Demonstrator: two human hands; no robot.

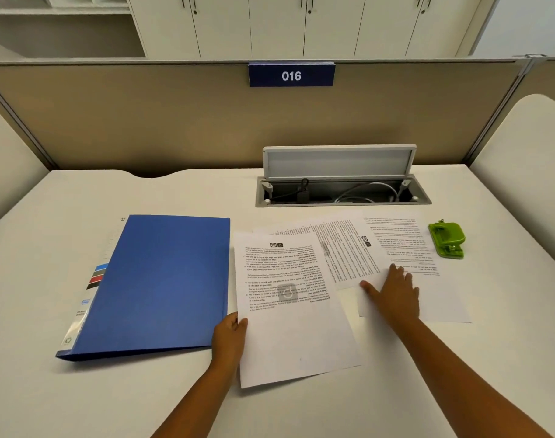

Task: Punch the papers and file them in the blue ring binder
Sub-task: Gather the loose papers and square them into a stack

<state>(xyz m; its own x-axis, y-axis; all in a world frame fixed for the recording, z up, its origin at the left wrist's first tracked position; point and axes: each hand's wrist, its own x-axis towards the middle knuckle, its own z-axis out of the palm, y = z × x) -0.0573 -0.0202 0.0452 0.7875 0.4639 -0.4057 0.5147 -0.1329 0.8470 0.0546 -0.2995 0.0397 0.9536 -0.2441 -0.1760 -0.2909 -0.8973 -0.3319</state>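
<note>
A closed blue ring binder (162,282) lies flat on the left of the desk. Several printed sheets are spread to its right. My left hand (230,338) pinches the left edge of the nearest sheet (289,311), thumb on top. My right hand (393,295) rests flat, fingers spread, on the rightmost sheet (440,292), which overlaps a middle sheet (342,248). A green hole punch (447,240) stands at the far right, beyond the papers and apart from both hands.
An open cable hatch (342,192) with its lid raised sits in the desk behind the papers. A beige partition with a blue sign "016" (291,75) closes the back. The white desk (80,399) curves away on both sides.
</note>
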